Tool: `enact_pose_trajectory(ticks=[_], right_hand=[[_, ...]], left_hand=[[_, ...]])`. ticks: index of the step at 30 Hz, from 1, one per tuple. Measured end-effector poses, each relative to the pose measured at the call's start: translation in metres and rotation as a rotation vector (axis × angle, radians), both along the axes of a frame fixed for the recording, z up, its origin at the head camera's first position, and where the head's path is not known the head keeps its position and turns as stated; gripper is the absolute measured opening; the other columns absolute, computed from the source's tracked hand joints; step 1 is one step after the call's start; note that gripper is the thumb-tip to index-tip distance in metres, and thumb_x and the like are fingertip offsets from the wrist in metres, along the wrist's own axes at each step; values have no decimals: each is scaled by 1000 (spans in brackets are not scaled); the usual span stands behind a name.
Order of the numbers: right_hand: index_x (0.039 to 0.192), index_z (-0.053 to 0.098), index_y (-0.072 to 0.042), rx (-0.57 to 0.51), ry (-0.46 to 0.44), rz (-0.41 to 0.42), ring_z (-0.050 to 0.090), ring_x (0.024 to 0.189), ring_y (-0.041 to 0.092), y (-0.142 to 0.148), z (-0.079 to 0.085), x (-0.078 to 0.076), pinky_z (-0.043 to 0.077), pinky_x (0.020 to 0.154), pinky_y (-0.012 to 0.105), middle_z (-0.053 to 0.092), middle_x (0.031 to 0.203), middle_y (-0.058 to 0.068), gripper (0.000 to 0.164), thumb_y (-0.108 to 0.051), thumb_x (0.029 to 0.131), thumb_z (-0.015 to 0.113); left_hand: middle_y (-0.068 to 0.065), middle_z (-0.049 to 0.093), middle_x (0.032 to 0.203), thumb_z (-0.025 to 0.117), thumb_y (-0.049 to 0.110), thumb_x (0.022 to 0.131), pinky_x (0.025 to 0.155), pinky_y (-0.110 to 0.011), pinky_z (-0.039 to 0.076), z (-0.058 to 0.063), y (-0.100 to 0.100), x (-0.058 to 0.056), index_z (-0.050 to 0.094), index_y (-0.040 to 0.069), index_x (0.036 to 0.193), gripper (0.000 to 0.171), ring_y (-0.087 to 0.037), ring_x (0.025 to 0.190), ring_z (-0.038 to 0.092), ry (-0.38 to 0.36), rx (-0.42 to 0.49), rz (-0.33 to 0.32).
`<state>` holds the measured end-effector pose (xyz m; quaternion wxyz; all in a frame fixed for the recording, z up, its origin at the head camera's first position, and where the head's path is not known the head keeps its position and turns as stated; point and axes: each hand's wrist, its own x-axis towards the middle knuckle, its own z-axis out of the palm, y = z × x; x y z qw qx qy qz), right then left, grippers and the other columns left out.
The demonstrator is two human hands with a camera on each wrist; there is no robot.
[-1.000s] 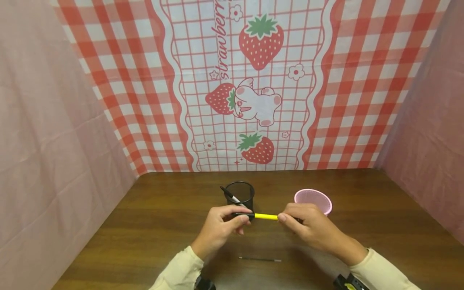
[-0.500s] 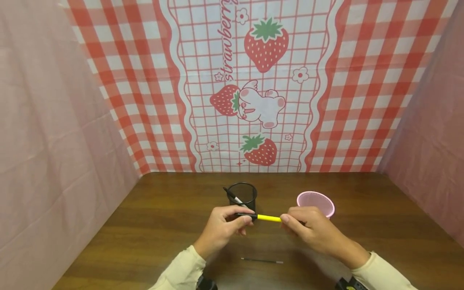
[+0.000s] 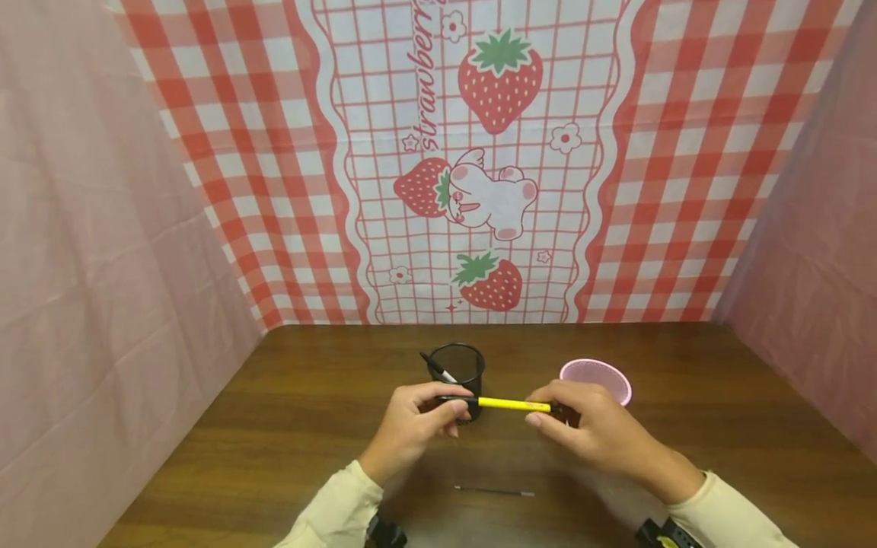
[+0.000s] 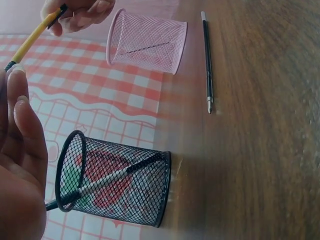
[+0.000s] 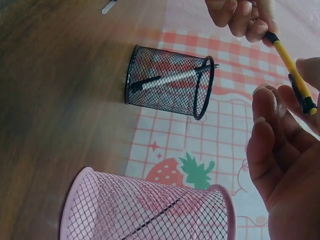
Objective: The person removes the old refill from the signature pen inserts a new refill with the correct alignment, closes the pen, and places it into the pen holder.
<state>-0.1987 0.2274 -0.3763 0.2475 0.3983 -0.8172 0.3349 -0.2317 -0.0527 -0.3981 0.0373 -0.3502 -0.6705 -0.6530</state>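
Observation:
A yellow pen (image 3: 514, 404) with black ends hangs level above the table in the head view. My left hand (image 3: 413, 426) pinches its left black end between thumb and fingers. Around the other end, the thumb and fingers of my right hand (image 3: 596, 430) are loosely parted, with the pen passing between them. Its black clip (image 5: 300, 95) shows near those fingertips in the right wrist view. Just beyond my left hand stands a black mesh cup (image 4: 145, 200) with a white-and-black pen (image 4: 105, 179) leaning inside. On the table below lies a thin dark pen refill (image 4: 208, 65).
Behind my right hand stands a pink mesh cup (image 3: 594, 373), with a thin dark stick (image 5: 155, 218) in it. The brown wooden table (image 3: 329, 380) ends at a strawberry-print cloth (image 3: 610, 228). Pink cloth (image 3: 123, 266) hangs on both sides.
My right thumb and fingers have loosened from their pinch, so more of the yellow barrel shows. Both hands have risen slightly; my left hand still pinches the black end.

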Motion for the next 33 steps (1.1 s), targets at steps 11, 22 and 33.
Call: enact_pose_trajectory(ticks=[11,22,33], right_hand=[[105,69,-19,13,118,-3,48,65,0,-1,3,0,42,54,12,61,90,-16,27,-9,83,81],[100,69,-18,17,203,17,47,66,0,-2,5,-1,40,54,11,59,86,-14,11,-20,91,76],[100,68,-17,20,129,13,46,67,-1,-4,2,1,41,54,14,58,88,-14,29,1,80,79]], left_hand=[[-17,72,82,68,6,95,56,-36,59,0,1,0,73,-5,107,17,-11,59,63,-4,-16,15],[-17,71,82,68,6,95,57,-38,59,1,2,2,73,-6,108,17,-11,60,62,-23,-15,5],[-18,72,82,68,6,95,57,-27,58,2,2,4,73,-6,108,18,-11,60,62,-21,-1,-8]])
